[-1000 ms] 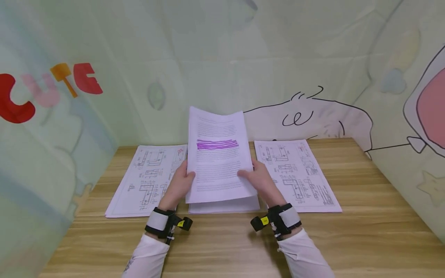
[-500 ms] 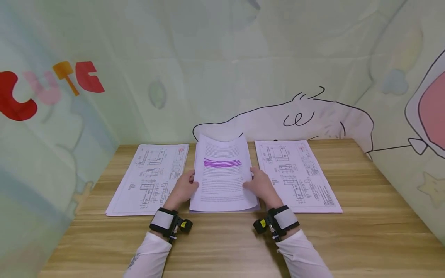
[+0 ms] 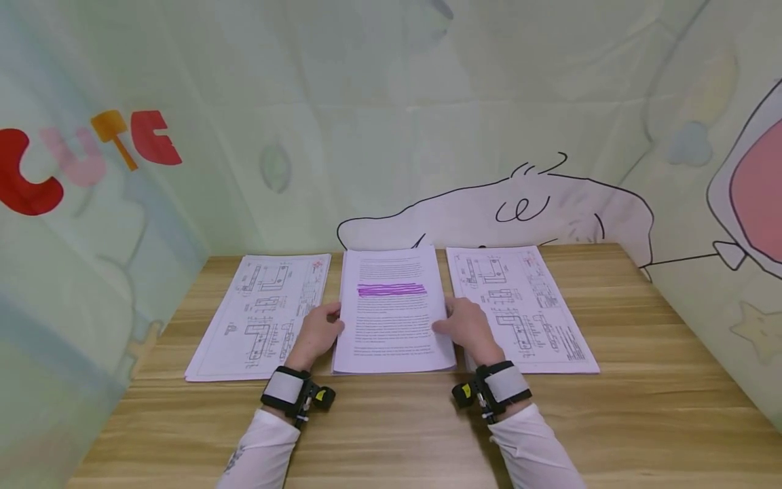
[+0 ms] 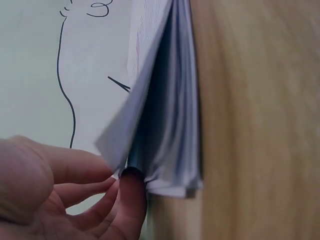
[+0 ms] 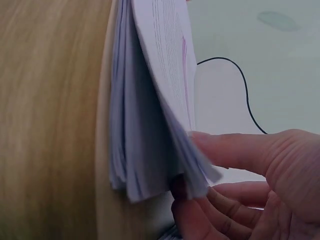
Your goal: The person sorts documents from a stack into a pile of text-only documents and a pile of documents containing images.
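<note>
A bundle of printed sheets with a band of purple highlighter lines lies in the middle of the table. Its near side is lifted off the stack of paper beneath, leaving a dark gap that shows in both wrist views. My left hand pinches the bundle's left edge, thumb above and a fingertip in the gap below. At the right edge my right hand grips the same bundle between thumb and fingers. Some fingertips are hidden behind the paper.
Stacks of technical drawings lie on either side, a left stack and a right stack. Everything sits on a wood-grain table, with a printed cloth backdrop behind and at the sides.
The bundle of sheets has come down from a raised, tilted pose onto the middle stack, both hands lowering with it. In the last half second it has flattened further.
</note>
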The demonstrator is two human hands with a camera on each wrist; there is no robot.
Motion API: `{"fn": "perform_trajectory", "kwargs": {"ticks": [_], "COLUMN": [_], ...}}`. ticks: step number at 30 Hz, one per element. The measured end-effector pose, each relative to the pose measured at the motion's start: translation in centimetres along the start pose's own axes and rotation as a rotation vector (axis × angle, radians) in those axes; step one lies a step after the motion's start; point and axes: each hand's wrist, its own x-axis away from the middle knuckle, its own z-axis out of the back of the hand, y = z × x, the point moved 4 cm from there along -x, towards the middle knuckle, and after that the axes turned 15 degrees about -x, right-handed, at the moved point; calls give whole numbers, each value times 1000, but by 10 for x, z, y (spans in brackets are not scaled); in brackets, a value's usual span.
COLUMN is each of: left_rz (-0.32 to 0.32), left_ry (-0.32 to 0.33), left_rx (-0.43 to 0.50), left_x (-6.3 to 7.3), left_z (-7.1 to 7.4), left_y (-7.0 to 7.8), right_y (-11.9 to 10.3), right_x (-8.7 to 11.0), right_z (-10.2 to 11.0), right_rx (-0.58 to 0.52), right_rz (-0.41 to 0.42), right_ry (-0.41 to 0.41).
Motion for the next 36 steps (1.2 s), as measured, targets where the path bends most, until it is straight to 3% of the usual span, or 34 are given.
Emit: {"fn": "perform_trajectory", "kwargs": {"ticks": [11, 19, 24, 30, 33, 36], "left_rz": [14, -10, -48, -72, -34, 40], "left_ry": [0, 34, 77, 127, 159, 150], "left_rx": [-64, -35, -44, -94, -140, -162], "left_x": [5, 9, 9, 10, 8, 6], "left_z": [9, 31, 46, 69, 81, 90], "left_y": [-1, -9, -22, -47, -63, -80], "right_y": [-10, -34, -50, -61, -68, -77], "right_x": [3, 10, 19, 21, 19, 16], "right_z": [2, 3, -6, -36, -56, -77], "right_rx": [113, 46, -59, -180, -278, -333], "right_rz": [9, 151, 270, 412, 451, 473], "right_ry": [62, 93, 74, 80, 59, 12]}}
